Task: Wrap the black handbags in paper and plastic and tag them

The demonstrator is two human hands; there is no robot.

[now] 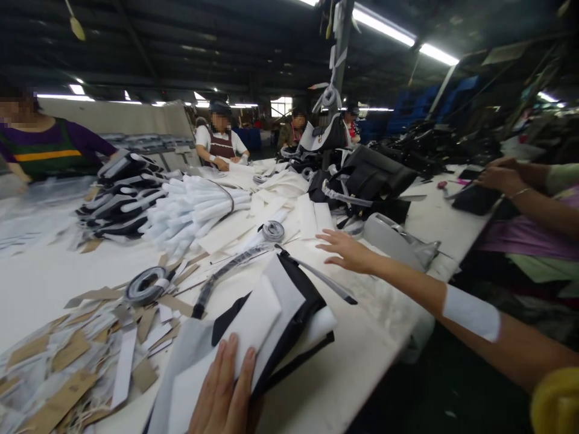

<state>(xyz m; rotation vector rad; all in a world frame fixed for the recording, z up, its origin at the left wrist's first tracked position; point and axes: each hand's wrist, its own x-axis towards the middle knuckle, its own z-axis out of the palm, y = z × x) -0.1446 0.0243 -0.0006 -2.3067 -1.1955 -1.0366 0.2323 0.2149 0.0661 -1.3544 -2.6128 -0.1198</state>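
Note:
A black bag (pixel 302 283) with white and grey sheets and padding on it lies tilted at the table's near edge. My left hand (pixel 226 386) grips its near side, fingers stretched along a white foam sheet (pixel 257 310); the thumb is mostly hidden. A plastic-wrapped strap (pixel 233 265) curves out behind the bag. My right hand (pixel 346 250) is reached out over the table with fingers apart, holding nothing. Just beyond its fingertips lie white rectangular sheets (pixel 314 217). A white patch (pixel 470 312) wraps my right forearm.
Cardboard and paper scraps (pixel 72 349) spread at left beside a coiled strap (pixel 147 284). Behind are a bundle of white tubes (pixel 190 208), stacked black-and-grey pieces (pixel 126 196) and black bags (pixel 375 175). A grey bag (pixel 393 238) lies near my right arm. Co-workers sit around the table.

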